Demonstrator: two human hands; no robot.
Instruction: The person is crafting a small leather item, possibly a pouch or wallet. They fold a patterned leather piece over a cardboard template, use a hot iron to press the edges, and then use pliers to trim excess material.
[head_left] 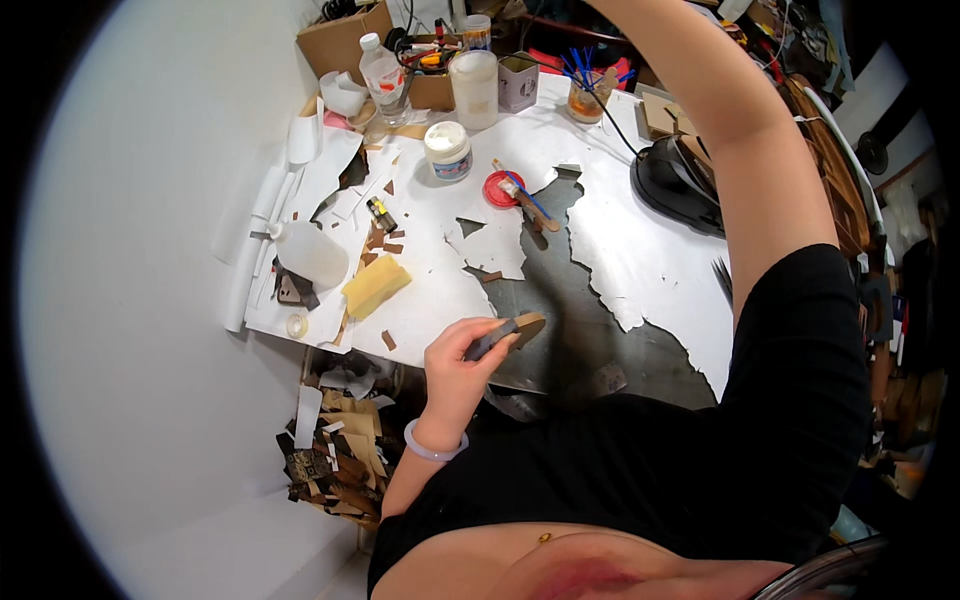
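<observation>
My left hand [458, 355], with a pale bangle on the wrist, pinches a small flat piece with a dark grey edge and a tan face [528, 328]. It holds this piece over the near edge of the table [440, 300]. My right arm [765, 130] reaches up past the top edge of the picture, so the right hand lies outside it. Beyond my left hand, a red lid [497, 190] has a brush [538, 211] lying across it. Farther back stands an open white jar [447, 150] with white contents.
Torn white paper partly covers the grey tabletop [640, 350]. At left are a yellow sponge [376, 287], a translucent bottle [312, 253] and brown scraps [389, 341]. A black corded device [672, 185] sits at right. A clear bottle [384, 78] and a tub [474, 90] stand behind.
</observation>
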